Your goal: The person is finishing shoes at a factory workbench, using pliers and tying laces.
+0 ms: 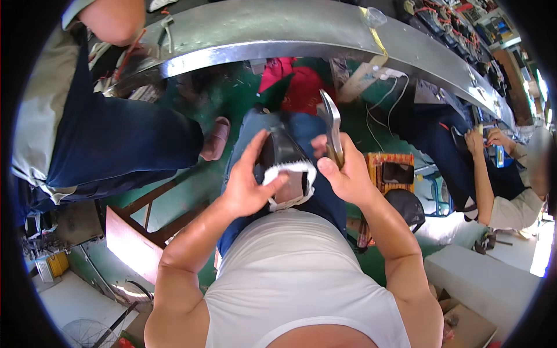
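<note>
My left hand [246, 188] grips a black shoe upper [282, 145] with a ragged white lining edge round its opening [290, 168]. The thumb reaches over that edge, and the fingers lie along the upper's left side. The upper rests over my lap, its opening toward me. My right hand [351, 177] is closed round the handle of a shoemaker's hammer [331, 113]. Its long silver head points up and away, right of the upper and apart from it. Part of the handle is hidden in my fingers.
A metal-edged workbench [261, 29] curves across the far side, with pincers [166, 35] at its left and shoes [438, 26] at its right. One person [116, 136] is close on the left; another [493, 174] works at right. A woven seat [390, 171] holds a dark phone-like object.
</note>
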The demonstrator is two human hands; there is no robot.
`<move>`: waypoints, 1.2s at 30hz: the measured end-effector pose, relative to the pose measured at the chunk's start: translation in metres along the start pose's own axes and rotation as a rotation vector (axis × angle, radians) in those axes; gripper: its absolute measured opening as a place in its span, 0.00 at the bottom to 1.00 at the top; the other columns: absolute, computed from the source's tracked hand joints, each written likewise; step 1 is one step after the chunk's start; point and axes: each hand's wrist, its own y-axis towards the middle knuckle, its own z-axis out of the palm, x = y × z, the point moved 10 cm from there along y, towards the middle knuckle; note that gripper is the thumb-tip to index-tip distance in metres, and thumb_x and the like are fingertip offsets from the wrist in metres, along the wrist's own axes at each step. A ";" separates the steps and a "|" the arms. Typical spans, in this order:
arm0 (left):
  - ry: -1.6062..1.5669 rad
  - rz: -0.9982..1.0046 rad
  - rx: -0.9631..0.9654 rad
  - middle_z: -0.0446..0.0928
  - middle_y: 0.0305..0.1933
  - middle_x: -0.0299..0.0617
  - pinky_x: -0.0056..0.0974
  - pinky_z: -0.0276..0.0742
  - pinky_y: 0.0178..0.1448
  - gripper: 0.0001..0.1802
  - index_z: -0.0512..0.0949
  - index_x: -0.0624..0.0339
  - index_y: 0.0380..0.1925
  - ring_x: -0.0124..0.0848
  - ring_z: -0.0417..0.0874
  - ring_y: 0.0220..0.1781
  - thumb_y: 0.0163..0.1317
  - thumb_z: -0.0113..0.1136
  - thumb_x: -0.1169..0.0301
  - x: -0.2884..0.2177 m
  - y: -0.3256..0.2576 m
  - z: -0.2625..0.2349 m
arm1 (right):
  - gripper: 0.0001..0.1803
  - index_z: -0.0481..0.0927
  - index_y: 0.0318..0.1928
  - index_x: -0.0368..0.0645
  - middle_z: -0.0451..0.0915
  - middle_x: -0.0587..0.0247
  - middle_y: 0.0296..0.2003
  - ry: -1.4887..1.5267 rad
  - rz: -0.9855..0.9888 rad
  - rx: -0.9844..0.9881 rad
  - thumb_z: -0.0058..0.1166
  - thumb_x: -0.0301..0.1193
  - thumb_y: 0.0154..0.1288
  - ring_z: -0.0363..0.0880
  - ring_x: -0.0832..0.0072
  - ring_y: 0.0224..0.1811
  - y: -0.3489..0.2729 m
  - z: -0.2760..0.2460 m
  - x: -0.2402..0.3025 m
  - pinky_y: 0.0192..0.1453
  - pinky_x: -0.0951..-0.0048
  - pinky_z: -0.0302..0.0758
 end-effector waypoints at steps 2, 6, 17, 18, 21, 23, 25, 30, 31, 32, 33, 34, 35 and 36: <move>0.339 0.199 0.079 0.67 0.67 0.61 0.46 0.66 0.71 0.46 0.60 0.69 0.69 0.52 0.69 0.71 0.51 0.75 0.74 -0.046 -0.009 0.017 | 0.30 0.70 0.57 0.36 0.80 0.53 0.50 0.118 -0.057 0.028 0.65 0.42 0.62 0.81 0.70 0.45 0.003 0.011 0.011 0.50 0.69 0.77; 0.340 0.556 0.140 0.61 0.68 0.71 0.59 0.71 0.65 0.45 0.70 0.54 0.64 0.68 0.69 0.67 0.40 0.75 0.77 -0.069 -0.034 0.029 | 0.35 0.73 0.57 0.40 0.79 0.54 0.53 0.107 -0.200 0.065 0.76 0.40 0.52 0.79 0.63 0.53 -0.023 0.020 0.045 0.57 0.67 0.74; 0.310 0.787 0.103 0.72 0.57 0.31 0.61 0.80 0.60 0.17 0.86 0.36 0.42 0.43 0.73 0.62 0.49 0.73 0.68 -0.078 -0.079 0.043 | 0.32 0.67 0.44 0.42 0.77 0.42 0.54 0.141 -0.542 0.071 0.77 0.40 0.48 0.78 0.50 0.46 -0.086 0.020 0.068 0.47 0.54 0.80; 0.310 0.762 0.108 0.73 0.57 0.28 0.60 0.81 0.60 0.17 0.86 0.35 0.41 0.42 0.73 0.61 0.50 0.73 0.67 -0.077 -0.076 0.042 | 0.30 0.67 0.43 0.41 0.77 0.41 0.53 0.128 -0.576 0.044 0.75 0.41 0.51 0.78 0.51 0.46 -0.087 0.019 0.070 0.46 0.54 0.80; 0.309 0.761 0.130 0.73 0.57 0.29 0.60 0.80 0.60 0.17 0.87 0.36 0.41 0.42 0.73 0.60 0.49 0.74 0.67 -0.076 -0.071 0.043 | 0.29 0.68 0.42 0.40 0.77 0.39 0.53 0.106 -0.610 0.010 0.73 0.42 0.54 0.78 0.52 0.45 -0.086 0.016 0.069 0.45 0.55 0.80; 0.314 0.771 0.143 0.72 0.58 0.32 0.61 0.80 0.61 0.17 0.87 0.38 0.41 0.43 0.73 0.60 0.48 0.74 0.67 -0.076 -0.068 0.044 | 0.28 0.68 0.43 0.39 0.77 0.39 0.53 0.096 -0.628 0.007 0.72 0.42 0.56 0.78 0.52 0.45 -0.082 0.013 0.071 0.44 0.56 0.80; 0.324 0.799 0.153 0.72 0.58 0.34 0.61 0.79 0.61 0.18 0.87 0.40 0.41 0.44 0.73 0.60 0.47 0.74 0.68 -0.078 -0.065 0.043 | 0.30 0.68 0.44 0.38 0.77 0.39 0.52 0.099 -0.577 0.024 0.74 0.40 0.54 0.78 0.48 0.48 -0.071 0.009 0.068 0.46 0.53 0.80; 0.300 0.637 0.231 0.69 0.61 0.55 0.60 0.75 0.63 0.26 0.85 0.51 0.45 0.56 0.72 0.63 0.40 0.74 0.75 -0.072 -0.051 0.041 | 0.37 0.68 0.47 0.43 0.71 0.42 0.59 0.132 -0.338 0.289 0.79 0.29 0.36 0.71 0.35 0.61 -0.048 0.019 0.050 0.62 0.44 0.71; 0.306 0.531 0.255 0.68 0.62 0.58 0.59 0.75 0.63 0.28 0.84 0.52 0.46 0.58 0.72 0.63 0.38 0.74 0.76 -0.066 -0.043 0.042 | 0.38 0.68 0.47 0.44 0.70 0.42 0.61 0.107 -0.308 0.289 0.78 0.28 0.35 0.70 0.36 0.62 -0.047 0.020 0.047 0.63 0.44 0.70; 0.353 0.555 0.295 0.67 0.62 0.62 0.57 0.75 0.62 0.30 0.84 0.54 0.47 0.60 0.73 0.63 0.36 0.74 0.78 -0.071 -0.041 0.045 | 0.38 0.67 0.48 0.44 0.70 0.43 0.60 0.084 -0.298 0.268 0.79 0.29 0.35 0.72 0.38 0.60 -0.045 0.018 0.046 0.62 0.45 0.71; 0.355 0.586 0.255 0.68 0.62 0.61 0.55 0.75 0.63 0.29 0.83 0.55 0.48 0.60 0.75 0.61 0.38 0.74 0.77 -0.076 -0.041 0.044 | 0.39 0.67 0.47 0.44 0.71 0.44 0.58 0.078 -0.304 0.247 0.79 0.30 0.35 0.73 0.39 0.59 -0.044 0.018 0.047 0.62 0.45 0.71; 0.357 0.623 0.234 0.68 0.62 0.60 0.55 0.76 0.62 0.29 0.83 0.55 0.47 0.59 0.75 0.61 0.39 0.74 0.77 -0.076 -0.045 0.044 | 0.40 0.67 0.48 0.43 0.72 0.44 0.57 0.045 -0.307 0.269 0.80 0.31 0.35 0.72 0.40 0.58 -0.045 0.019 0.049 0.61 0.45 0.71; 0.356 0.660 0.213 0.68 0.62 0.59 0.55 0.76 0.62 0.28 0.83 0.56 0.47 0.59 0.75 0.61 0.39 0.75 0.76 -0.076 -0.047 0.044 | 0.40 0.67 0.49 0.43 0.72 0.44 0.55 0.011 -0.308 0.290 0.80 0.33 0.35 0.72 0.40 0.58 -0.044 0.020 0.049 0.61 0.45 0.71; 0.356 0.647 0.213 0.68 0.62 0.58 0.55 0.76 0.62 0.29 0.83 0.56 0.48 0.58 0.75 0.61 0.39 0.74 0.76 -0.079 -0.049 0.045 | 0.42 0.66 0.49 0.43 0.71 0.44 0.55 0.004 -0.350 0.292 0.81 0.34 0.34 0.71 0.39 0.58 -0.047 0.021 0.054 0.61 0.45 0.70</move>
